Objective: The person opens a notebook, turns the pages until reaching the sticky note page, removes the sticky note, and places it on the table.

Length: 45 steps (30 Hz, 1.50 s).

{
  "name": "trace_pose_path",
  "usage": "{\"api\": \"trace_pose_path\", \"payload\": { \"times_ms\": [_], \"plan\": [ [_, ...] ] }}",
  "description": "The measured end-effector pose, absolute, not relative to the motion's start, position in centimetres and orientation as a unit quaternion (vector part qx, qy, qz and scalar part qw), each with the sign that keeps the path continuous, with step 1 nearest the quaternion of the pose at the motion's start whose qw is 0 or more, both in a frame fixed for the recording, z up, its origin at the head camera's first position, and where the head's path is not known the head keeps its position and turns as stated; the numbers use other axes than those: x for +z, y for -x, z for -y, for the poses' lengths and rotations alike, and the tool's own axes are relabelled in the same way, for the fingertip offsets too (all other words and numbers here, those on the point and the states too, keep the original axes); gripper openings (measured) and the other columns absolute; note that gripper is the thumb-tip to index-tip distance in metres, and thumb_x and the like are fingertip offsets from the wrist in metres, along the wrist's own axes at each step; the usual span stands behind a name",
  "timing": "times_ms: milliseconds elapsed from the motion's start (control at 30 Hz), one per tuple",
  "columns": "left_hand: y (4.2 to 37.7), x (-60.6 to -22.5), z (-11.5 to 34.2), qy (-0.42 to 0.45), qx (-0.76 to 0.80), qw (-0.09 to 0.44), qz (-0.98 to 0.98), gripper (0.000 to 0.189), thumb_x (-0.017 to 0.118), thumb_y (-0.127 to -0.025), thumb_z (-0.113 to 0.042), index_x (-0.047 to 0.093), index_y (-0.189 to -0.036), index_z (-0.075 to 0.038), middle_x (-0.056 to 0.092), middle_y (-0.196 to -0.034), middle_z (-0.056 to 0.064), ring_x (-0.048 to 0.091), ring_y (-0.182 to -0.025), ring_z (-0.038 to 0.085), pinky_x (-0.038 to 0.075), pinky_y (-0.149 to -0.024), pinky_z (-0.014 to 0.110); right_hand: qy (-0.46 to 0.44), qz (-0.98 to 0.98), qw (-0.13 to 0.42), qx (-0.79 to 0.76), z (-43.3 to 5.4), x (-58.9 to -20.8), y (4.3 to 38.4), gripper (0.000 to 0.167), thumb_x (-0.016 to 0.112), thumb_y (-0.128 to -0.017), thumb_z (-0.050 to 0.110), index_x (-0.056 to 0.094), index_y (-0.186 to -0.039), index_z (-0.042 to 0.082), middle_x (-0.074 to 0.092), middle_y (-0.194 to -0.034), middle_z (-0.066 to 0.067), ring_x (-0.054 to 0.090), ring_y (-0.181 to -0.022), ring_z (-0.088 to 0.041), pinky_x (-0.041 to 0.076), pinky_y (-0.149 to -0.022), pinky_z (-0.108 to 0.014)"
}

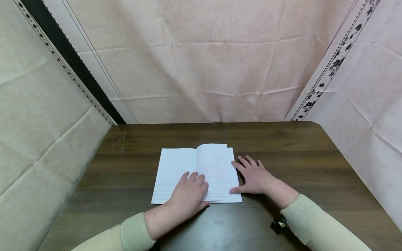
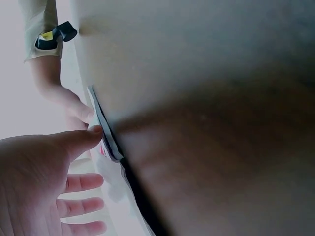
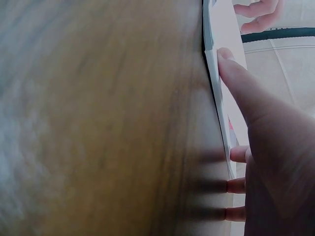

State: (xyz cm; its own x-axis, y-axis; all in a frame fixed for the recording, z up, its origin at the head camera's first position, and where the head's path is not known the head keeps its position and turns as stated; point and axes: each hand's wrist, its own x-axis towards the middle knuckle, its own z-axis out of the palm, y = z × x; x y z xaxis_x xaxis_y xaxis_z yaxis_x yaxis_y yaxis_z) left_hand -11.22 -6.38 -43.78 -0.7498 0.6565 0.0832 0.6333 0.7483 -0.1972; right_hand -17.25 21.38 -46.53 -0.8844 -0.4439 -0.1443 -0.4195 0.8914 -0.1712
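An open notebook (image 1: 178, 167) with lined white pages lies on the brown table. One right-hand page (image 1: 213, 164) bows up near the spine, its outer edge short of the sheets below. My left hand (image 1: 190, 195) is over the lower middle of the notebook, fingers extended and thumb at the bottom edge. In the left wrist view, the left thumb (image 2: 81, 141) is by the notebook's edge. My right hand (image 1: 252, 177) is spread at the right edge, thumb and index fingertip on the margin. The right wrist view shows its thumb (image 3: 234, 71) against the page edges.
The wooden table (image 1: 282, 146) extends around the notebook on all sides. Pale patterned cloth (image 1: 204, 69) hangs behind the table and along both sides. A small black device (image 1: 277, 226) is strapped at the right wrist.
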Motion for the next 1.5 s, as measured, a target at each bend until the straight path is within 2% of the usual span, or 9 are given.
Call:
{"api": "trace_pose_path", "payload": {
  "times_ms": [167,733,933,1100,1300,1500],
  "plan": [
    [11.2,-43.5,6.6,0.341,0.070,0.070,0.935,0.049,0.071,-0.082,-0.059,0.067,-0.101,-0.014,0.060,-0.112,0.003,0.054,-0.114,0.027,0.040,-0.101,0.049,0.220,-0.969,0.089,-0.064,-21.5,-47.1,17.4,0.121,0.045,-0.063,0.097,0.031,-0.157,0.023,0.026,-0.161,-0.014,0.021,-0.146,-0.043,0.019,-0.107,-0.073],
    [10.9,-43.8,7.5,0.344,0.054,0.086,0.933,0.043,0.070,-0.085,-0.056,0.068,-0.099,-0.015,0.060,-0.112,0.002,0.054,-0.114,0.025,0.040,-0.101,0.047,0.229,-0.965,0.100,-0.074,-21.6,-46.2,17.2,0.119,0.052,-0.065,0.093,0.032,-0.156,0.019,0.027,-0.159,-0.017,0.022,-0.144,-0.046,0.018,-0.106,-0.074],
    [10.8,-43.6,7.6,0.350,0.056,0.096,0.930,0.036,0.070,-0.086,-0.049,0.067,-0.098,-0.015,0.060,-0.112,0.002,0.054,-0.115,0.026,0.041,-0.100,0.047,0.222,-0.965,0.114,-0.074,-22.0,-46.8,17.6,0.125,0.050,-0.059,0.097,0.026,-0.158,0.025,0.022,-0.162,-0.012,0.018,-0.147,-0.042,0.018,-0.109,-0.071],
    [10.6,-43.7,7.7,0.345,0.052,0.103,0.931,0.031,0.069,-0.085,-0.041,0.066,-0.096,-0.013,0.061,-0.109,0.004,0.054,-0.112,0.027,0.042,-0.099,0.050,0.226,-0.964,0.118,-0.079,-22.0,-46.5,17.6,0.125,0.053,-0.059,0.096,0.026,-0.158,0.025,0.023,-0.162,-0.013,0.018,-0.147,-0.042,0.017,-0.108,-0.072],
    [10.1,-43.8,7.8,0.313,0.045,0.106,0.943,0.026,0.067,-0.083,-0.032,0.062,-0.094,-0.010,0.061,-0.105,0.007,0.056,-0.108,0.030,0.042,-0.098,0.055,0.233,-0.961,0.121,-0.083,-21.8,-45.9,17.4,0.123,0.057,-0.062,0.092,0.028,-0.157,0.020,0.024,-0.161,-0.017,0.020,-0.145,-0.046,0.018,-0.107,-0.073],
    [9.4,-43.4,7.9,0.255,0.039,0.100,0.961,0.027,0.066,-0.081,-0.033,0.062,-0.092,-0.008,0.060,-0.099,0.008,0.056,-0.108,0.034,0.037,-0.099,0.061,0.232,-0.961,0.123,-0.084,-21.6,-45.7,17.4,0.122,0.060,-0.062,0.090,0.031,-0.156,0.018,0.026,-0.159,-0.019,0.020,-0.144,-0.048,0.018,-0.106,-0.074]
  ]
}}
